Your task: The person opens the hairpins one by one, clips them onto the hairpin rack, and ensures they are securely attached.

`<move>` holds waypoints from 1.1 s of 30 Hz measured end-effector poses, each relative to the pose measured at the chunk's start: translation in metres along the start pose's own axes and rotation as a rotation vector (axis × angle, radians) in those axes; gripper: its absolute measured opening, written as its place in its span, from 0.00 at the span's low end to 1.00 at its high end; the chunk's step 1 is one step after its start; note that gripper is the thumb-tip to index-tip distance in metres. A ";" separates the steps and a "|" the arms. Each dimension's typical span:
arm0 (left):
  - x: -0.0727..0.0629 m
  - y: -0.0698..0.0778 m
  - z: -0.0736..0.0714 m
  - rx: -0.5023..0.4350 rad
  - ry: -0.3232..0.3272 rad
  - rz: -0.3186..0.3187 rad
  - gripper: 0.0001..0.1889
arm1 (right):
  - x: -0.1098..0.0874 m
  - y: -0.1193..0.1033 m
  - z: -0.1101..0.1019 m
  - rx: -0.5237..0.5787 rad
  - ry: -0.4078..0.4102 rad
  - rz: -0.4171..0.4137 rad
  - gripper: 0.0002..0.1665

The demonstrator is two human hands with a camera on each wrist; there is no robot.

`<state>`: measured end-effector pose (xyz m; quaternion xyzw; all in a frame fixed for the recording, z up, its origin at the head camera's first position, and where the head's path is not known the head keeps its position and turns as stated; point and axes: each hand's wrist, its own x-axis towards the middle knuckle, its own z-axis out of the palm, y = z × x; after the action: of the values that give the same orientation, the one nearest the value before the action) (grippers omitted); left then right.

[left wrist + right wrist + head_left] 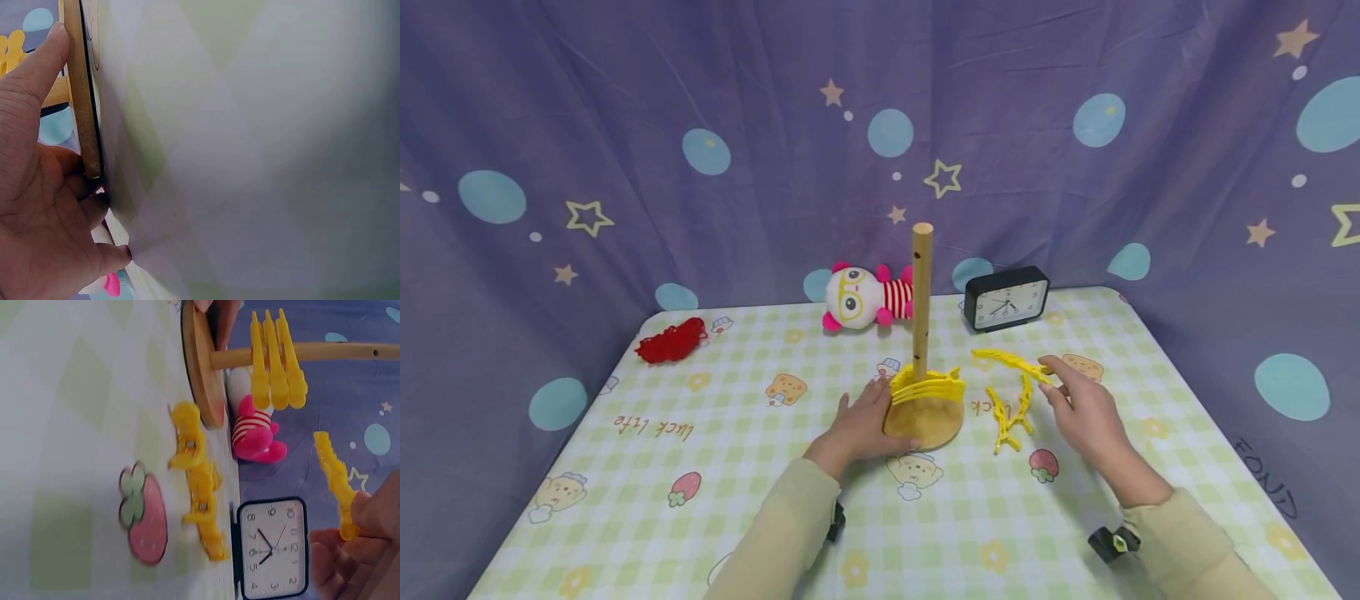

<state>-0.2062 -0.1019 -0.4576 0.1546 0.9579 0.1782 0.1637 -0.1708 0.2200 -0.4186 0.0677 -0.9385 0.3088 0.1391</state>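
Observation:
A wooden stand has a round base (927,427) and an upright post (922,292). Around the foot of the post sit several curved yellow plastic pieces (931,389), stacked close together. My left hand (867,423) holds the left edge of the base, its thumb along the rim in the left wrist view. My right hand (1084,410) pinches another yellow plastic piece (334,472) by one end, above the table and to the right of the stand. A forked, loose-looking yellow pair (1013,417) lies on the cloth between the stand and that hand.
A striped plush toy (857,298) lies behind the stand. To its right stands a black alarm clock (1007,300). A red, lacy-looking bundle (672,342) is at the far left of the checked tablecloth (730,483). A purple curtain (760,192) hangs behind the table.

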 end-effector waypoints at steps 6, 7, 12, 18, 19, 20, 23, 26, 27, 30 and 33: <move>0.000 0.000 0.000 0.003 0.000 -0.001 0.60 | 0.008 -0.011 0.008 0.024 0.027 -0.034 0.20; 0.000 0.000 -0.001 0.005 -0.001 -0.001 0.60 | 0.010 -0.013 0.010 0.023 0.028 -0.032 0.20; 0.000 0.001 -0.001 -0.006 -0.002 -0.010 0.60 | 0.017 -0.028 0.024 0.047 0.012 -0.028 0.18; 0.000 0.001 -0.002 -0.003 -0.009 -0.014 0.60 | 0.026 -0.048 0.047 0.079 0.022 -0.086 0.17; 0.000 0.001 -0.002 -0.001 -0.011 -0.015 0.60 | 0.027 -0.050 0.051 0.078 0.023 -0.099 0.16; 0.000 0.001 -0.001 0.002 -0.011 -0.015 0.60 | 0.028 -0.053 0.054 0.077 0.021 -0.113 0.16; 0.002 0.001 0.000 0.006 -0.013 -0.011 0.60 | 0.031 -0.058 0.061 0.071 0.005 -0.142 0.17; 0.003 0.000 0.002 0.006 -0.013 -0.004 0.60 | 0.031 -0.058 0.063 0.082 -0.049 -0.150 0.20; 0.004 0.000 0.002 0.003 -0.011 -0.005 0.61 | 0.031 -0.057 0.063 0.090 -0.073 -0.150 0.21; 0.005 0.000 0.002 0.001 -0.011 -0.016 0.61 | 0.029 -0.054 0.060 0.118 -0.149 -0.151 0.29; 0.005 -0.001 0.002 0.004 -0.011 -0.031 0.61 | 0.027 -0.049 0.053 0.140 -0.175 -0.109 0.30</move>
<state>-0.2100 -0.1006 -0.4606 0.1412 0.9596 0.1728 0.1712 -0.1981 0.1479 -0.4239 0.1549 -0.9180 0.3586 0.0683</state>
